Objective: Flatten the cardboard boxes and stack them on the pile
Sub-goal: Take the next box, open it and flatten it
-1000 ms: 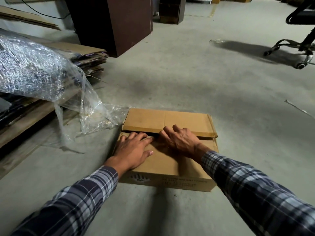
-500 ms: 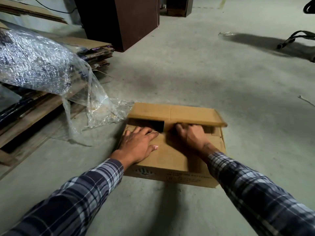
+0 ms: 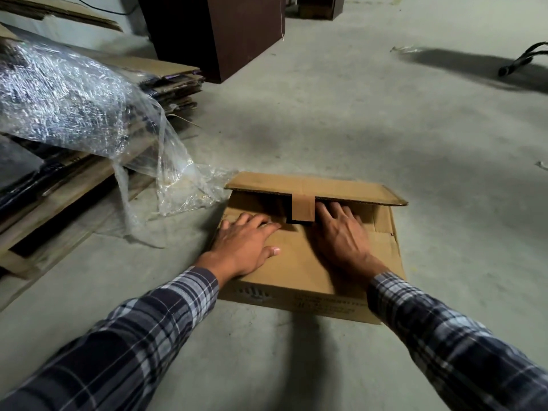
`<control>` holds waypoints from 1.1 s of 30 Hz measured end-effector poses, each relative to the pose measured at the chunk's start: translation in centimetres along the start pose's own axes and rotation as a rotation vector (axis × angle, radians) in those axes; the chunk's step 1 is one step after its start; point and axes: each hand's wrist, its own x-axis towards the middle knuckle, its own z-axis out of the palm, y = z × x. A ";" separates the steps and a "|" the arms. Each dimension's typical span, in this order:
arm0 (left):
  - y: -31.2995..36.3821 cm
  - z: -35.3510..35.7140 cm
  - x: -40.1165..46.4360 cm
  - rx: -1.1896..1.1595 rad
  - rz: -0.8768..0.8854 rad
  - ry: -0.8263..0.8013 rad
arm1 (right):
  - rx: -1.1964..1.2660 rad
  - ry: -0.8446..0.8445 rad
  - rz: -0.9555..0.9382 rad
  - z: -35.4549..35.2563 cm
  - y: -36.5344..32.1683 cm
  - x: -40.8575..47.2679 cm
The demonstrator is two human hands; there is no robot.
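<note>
A brown cardboard box [image 3: 299,268] lies on the concrete floor in front of me. Its far flap [image 3: 314,187] is lifted, with a strip of brown tape [image 3: 303,207] hanging from its edge over a dark gap. My left hand [image 3: 246,247] presses flat on the near flap, fingers spread. My right hand [image 3: 341,232] lies on the box with its fingertips tucked under the raised far flap. A pile of flattened cardboard [image 3: 175,81] sits at the left.
Crinkled clear plastic wrap [image 3: 77,105] drapes over the pile and trails onto the floor beside the box. A dark brown cabinet [image 3: 219,31] stands behind. Chair legs [image 3: 522,60] show at the far right. Bare concrete surrounds the box.
The far flap has risen further, exposing the gap and tape strip. My right hand's fingers have slid deeper under that flap. My left hand stays pressed on the near flap.
</note>
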 end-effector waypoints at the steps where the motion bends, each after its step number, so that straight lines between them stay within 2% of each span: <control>1: 0.0 -0.1 0.1 -0.001 -0.009 -0.022 | 0.020 -0.022 0.012 -0.1 0.0 0.0; 8: -0.3 -1.2 1.5 -0.072 -0.044 -0.122 | 0.040 -0.250 0.091 -4.0 -0.9 1.9; 14: -0.4 -3.5 1.4 -0.122 -0.013 0.052 | 0.194 -0.409 0.173 -6.8 -1.5 4.6; 17: -0.3 -5.4 0.5 -0.156 0.023 0.150 | 0.245 -0.503 0.150 -8.9 -2.2 5.4; 19: -0.1 -6.8 -0.2 -0.187 0.031 0.154 | 0.358 -0.571 0.135 -10.4 -2.4 5.5; 21: 0.0 -8.3 -0.8 -0.195 0.048 0.071 | 0.397 -0.694 0.123 -11.4 -2.2 5.6; 23: 0.1 -10.3 -1.5 -0.256 0.078 -0.142 | 0.398 -0.778 0.175 -12.2 -2.0 5.5; 25: 0.5 -12.5 -2.1 -0.331 0.125 -0.381 | 0.445 -0.796 0.229 -12.5 -1.9 5.4; 29: -0.1 -13.2 -2.5 -0.649 0.037 -0.678 | 0.466 -0.826 0.183 -13.1 -2.1 4.5; 30: -0.3 -12.5 -2.4 -0.659 0.069 -0.752 | 0.435 -0.831 0.144 -13.4 -2.0 4.3; 33: 0.3 -10.0 -2.2 -0.390 0.222 -0.843 | 0.411 -0.826 0.018 -14.2 -1.5 3.6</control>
